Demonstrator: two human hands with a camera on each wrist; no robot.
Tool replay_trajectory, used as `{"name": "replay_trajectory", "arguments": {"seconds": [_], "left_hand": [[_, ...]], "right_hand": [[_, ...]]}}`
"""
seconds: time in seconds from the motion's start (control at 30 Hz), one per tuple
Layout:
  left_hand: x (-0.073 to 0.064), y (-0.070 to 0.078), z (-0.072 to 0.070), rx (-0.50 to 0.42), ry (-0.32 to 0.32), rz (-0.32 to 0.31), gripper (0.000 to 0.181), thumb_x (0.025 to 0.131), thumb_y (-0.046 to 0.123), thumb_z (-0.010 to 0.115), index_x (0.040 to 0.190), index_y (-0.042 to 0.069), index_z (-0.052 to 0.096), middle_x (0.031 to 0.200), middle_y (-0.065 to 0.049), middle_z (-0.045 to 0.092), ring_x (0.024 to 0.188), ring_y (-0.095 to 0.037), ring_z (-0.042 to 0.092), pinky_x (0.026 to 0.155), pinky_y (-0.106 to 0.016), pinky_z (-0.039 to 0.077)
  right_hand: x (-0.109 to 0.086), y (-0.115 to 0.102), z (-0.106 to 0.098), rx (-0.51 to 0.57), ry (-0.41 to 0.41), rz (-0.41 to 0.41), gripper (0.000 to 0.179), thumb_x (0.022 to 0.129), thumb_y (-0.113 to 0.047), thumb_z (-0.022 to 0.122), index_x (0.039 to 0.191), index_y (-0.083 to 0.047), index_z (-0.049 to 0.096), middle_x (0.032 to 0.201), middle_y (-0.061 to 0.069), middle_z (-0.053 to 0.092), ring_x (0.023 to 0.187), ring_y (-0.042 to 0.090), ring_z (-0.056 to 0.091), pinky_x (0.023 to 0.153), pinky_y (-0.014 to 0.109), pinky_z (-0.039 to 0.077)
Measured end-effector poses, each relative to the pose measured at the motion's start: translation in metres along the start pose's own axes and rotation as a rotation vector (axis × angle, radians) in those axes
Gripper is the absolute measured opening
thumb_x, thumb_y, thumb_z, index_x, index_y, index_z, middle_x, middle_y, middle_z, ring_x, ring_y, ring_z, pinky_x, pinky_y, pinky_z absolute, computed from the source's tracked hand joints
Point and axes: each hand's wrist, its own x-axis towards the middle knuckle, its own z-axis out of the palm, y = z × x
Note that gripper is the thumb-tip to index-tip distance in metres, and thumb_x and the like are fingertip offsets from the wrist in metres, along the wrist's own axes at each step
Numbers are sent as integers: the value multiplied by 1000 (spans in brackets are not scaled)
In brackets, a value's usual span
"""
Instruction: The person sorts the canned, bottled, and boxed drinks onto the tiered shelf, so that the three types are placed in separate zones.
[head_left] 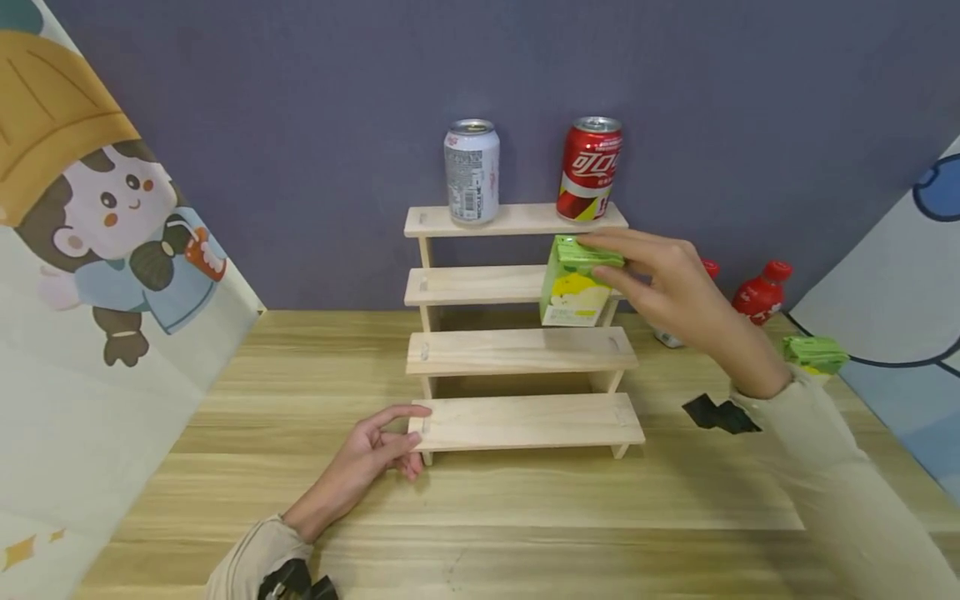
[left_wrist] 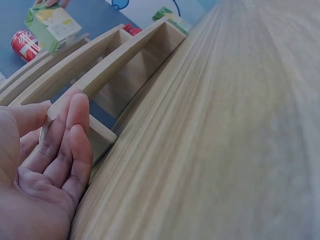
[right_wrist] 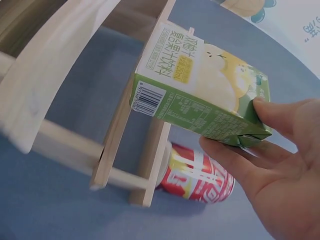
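My right hand point(head_left: 663, 275) pinches the top of a green and yellow juice carton point(head_left: 576, 287), thumb on one side and fingers on the other. In the head view the carton overlaps the right part of the stand's second shelf from the top. The right wrist view shows its printed front and barcode point(right_wrist: 148, 99). My left hand point(head_left: 378, 446) grips the left end of the lowest shelf of a four-step wooden stand point(head_left: 525, 423). On the top shelf stand a white can point(head_left: 472, 173) at the left and a red cola can point(head_left: 591, 169) at the right.
Right of the stand, a red-capped bottle point(head_left: 759, 292) and a second green carton point(head_left: 816, 354) stand on the wood-grain table point(head_left: 525, 533). Another red cap shows behind my right hand. A dark blue wall point(head_left: 337, 150) rises behind the stand, with cartoon-printed panels at both sides.
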Motion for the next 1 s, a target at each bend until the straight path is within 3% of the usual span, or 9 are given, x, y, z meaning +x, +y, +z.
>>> {"name": "replay_trajectory", "arguments": {"seconds": [0.2, 0.37, 0.47, 0.6, 0.83, 1.0], "left_hand": [[-1, -1, 1, 0, 2, -7, 44, 101, 9, 58, 142, 0, 46, 77, -13, 72, 69, -18, 68, 68, -41, 63], [-2, -1, 0, 2, 0, -3, 44, 101, 8, 57, 142, -1, 46, 78, -14, 72, 69, -19, 69, 68, -43, 63], [-3, 0, 0, 4, 2, -3, 44, 101, 8, 57, 142, -1, 46, 78, -14, 72, 69, -19, 69, 68, -44, 63], [-2, 1, 0, 9, 0, 5, 44, 101, 8, 57, 143, -1, 46, 78, -14, 72, 69, -19, 68, 68, -43, 63], [0, 2, 0, 6, -11, 17, 43, 102, 8, 56, 143, -2, 46, 77, -13, 72, 69, -18, 68, 67, -42, 63], [1, 1, 0, 4, -15, 24, 43, 102, 8, 55, 143, -2, 46, 78, -14, 72, 69, -19, 68, 66, -42, 63]], "right_hand": [[14, -5, 13, 57, 17, -48, 40, 85, 5, 74, 124, -2, 69, 125, 8, 69, 117, 21, 62, 94, 11, 48], [27, -10, 20, 70, 11, -79, 39, 88, 2, 72, 126, -4, 69, 127, 7, 67, 89, 13, 65, 74, 12, 50], [37, -12, 26, 95, 7, -92, 37, 90, 1, 71, 127, -5, 68, 129, 7, 66, 83, 10, 63, 71, 14, 51], [50, -15, 36, 133, 10, -108, 37, 91, 0, 70, 127, -4, 67, 130, 7, 66, 101, 12, 65, 81, 18, 53], [65, -17, 54, 175, 4, -99, 34, 93, -3, 69, 126, -4, 68, 128, 8, 66, 104, 15, 64, 84, 25, 55], [76, -16, 64, 167, -6, -77, 33, 94, -6, 69, 127, -6, 68, 130, 11, 65, 117, 18, 62, 98, 32, 54]]}}
